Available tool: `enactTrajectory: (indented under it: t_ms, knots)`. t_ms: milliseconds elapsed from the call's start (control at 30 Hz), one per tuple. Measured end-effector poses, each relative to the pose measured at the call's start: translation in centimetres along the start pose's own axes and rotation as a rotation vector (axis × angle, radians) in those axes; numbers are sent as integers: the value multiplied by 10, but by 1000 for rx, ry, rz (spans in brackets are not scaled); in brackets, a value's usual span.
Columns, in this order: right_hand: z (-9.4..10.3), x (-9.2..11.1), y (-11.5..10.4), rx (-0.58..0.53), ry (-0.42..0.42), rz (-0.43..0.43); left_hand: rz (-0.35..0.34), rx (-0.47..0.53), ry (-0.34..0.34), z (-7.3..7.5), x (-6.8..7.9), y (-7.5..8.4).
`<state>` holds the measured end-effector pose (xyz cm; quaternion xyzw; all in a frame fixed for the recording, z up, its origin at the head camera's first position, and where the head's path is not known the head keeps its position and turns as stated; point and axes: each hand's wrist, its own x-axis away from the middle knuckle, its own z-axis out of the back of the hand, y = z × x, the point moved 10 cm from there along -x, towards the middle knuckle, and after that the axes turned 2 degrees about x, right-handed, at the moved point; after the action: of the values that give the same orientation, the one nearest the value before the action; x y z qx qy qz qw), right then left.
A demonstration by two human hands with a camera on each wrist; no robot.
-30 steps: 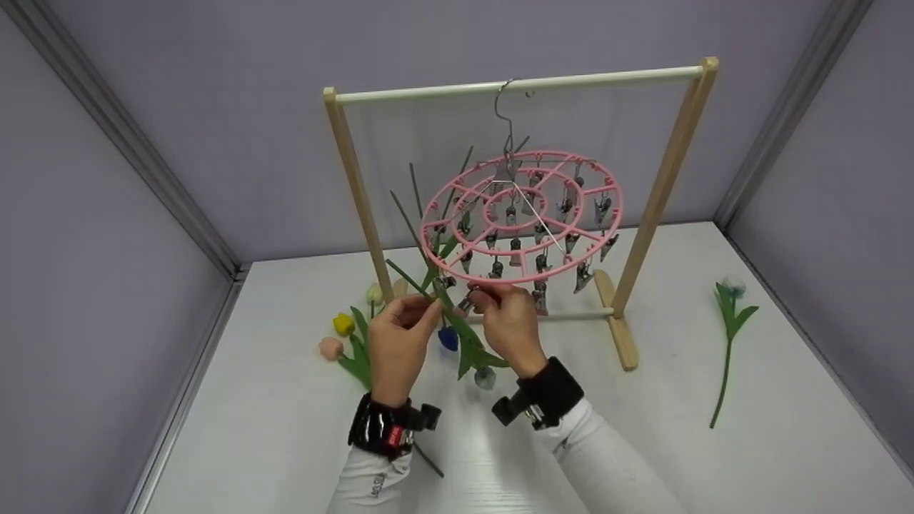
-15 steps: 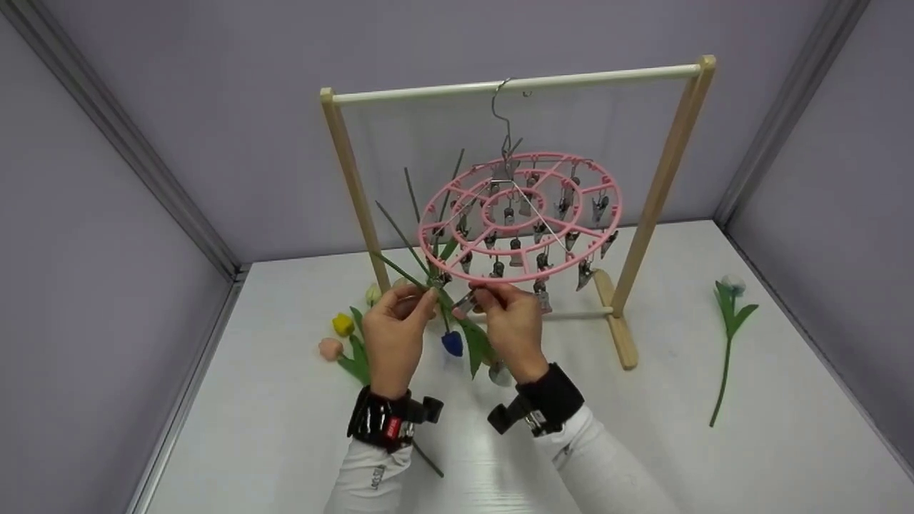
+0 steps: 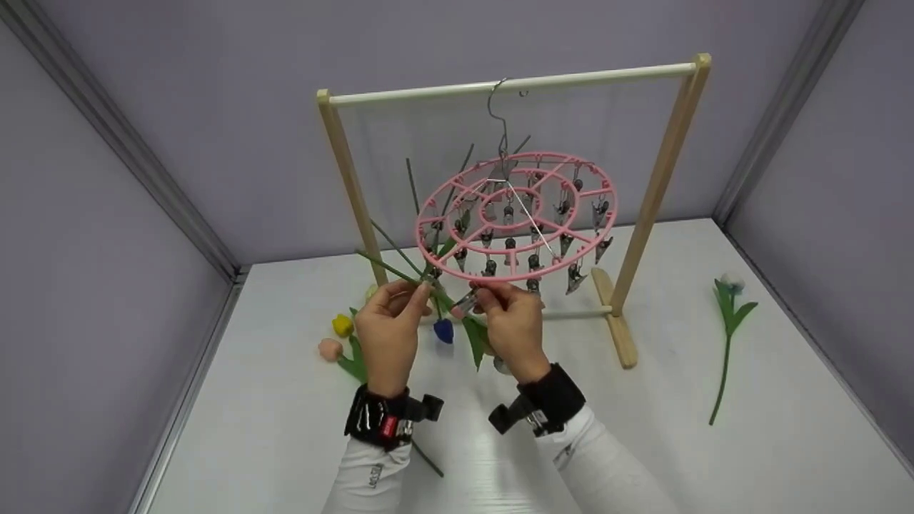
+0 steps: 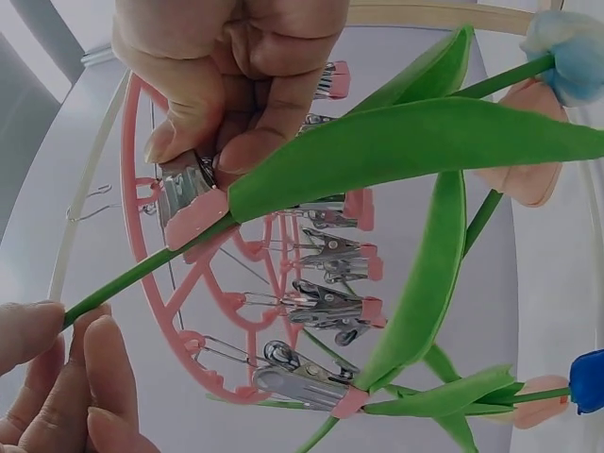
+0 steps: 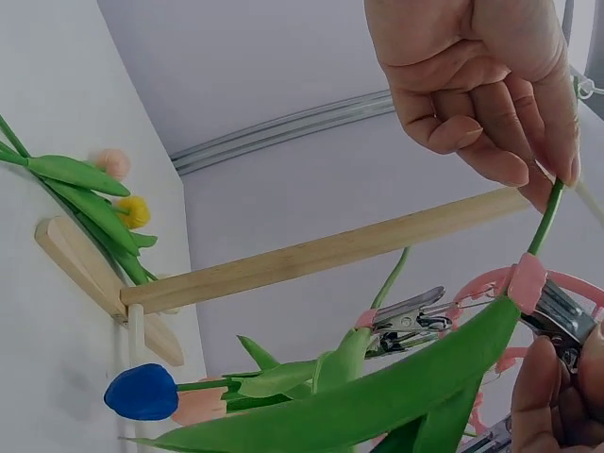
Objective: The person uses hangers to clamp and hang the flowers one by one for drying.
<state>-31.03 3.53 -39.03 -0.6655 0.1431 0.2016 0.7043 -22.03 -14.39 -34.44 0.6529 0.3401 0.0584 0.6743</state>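
Note:
My left hand (image 3: 388,339) pinches the green stem (image 4: 127,280) of an artificial tulip between thumb and fingers. The fingers of my right hand (image 3: 515,330) squeeze a metal clip (image 4: 184,193) on the near rim of the round pink clip hanger (image 3: 525,275). In both wrist views the clip's pink tips lie against the stem, just below a long leaf (image 4: 406,142). Flower heads hang downward, one of them pale blue (image 4: 566,57), one dark blue (image 3: 443,330). Another clip (image 4: 302,382) holds a leafy stem beside it. In the head view my right hand partly hides the held tulip.
A wooden stand with a white top bar (image 3: 593,76) carries the hanger by its hook. Left on the table lie a yellow tulip (image 3: 343,325) and a peach tulip (image 3: 330,349). At the right lies a pale tulip (image 3: 730,307).
My left hand has drifted slightly left with the stem, whose end has moved left too. My right hand stays at the clip. The hanger and its hanging flowers have swung a little.

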Motion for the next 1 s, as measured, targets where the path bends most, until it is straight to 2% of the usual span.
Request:
enactTrajectory:
  t_ms: [200,267,500,767,1000]
  knots:
    - [-4,0,3,-12,-40,-27,18,-2,-1,1,-2,-3]
    - [-6,1,0,-26,-68,-45,24,-2,-1,2,-3,-4]
    - [-15,0,15,-76,-174,-127,53,9,-10,2,-4,-12]
    - [-9,0,11,-56,-106,-85,40,-12,-3,1,-5,-10]
    - [-9,0,12,-90,-102,-85,35,26,-16,-2,-4,-8]
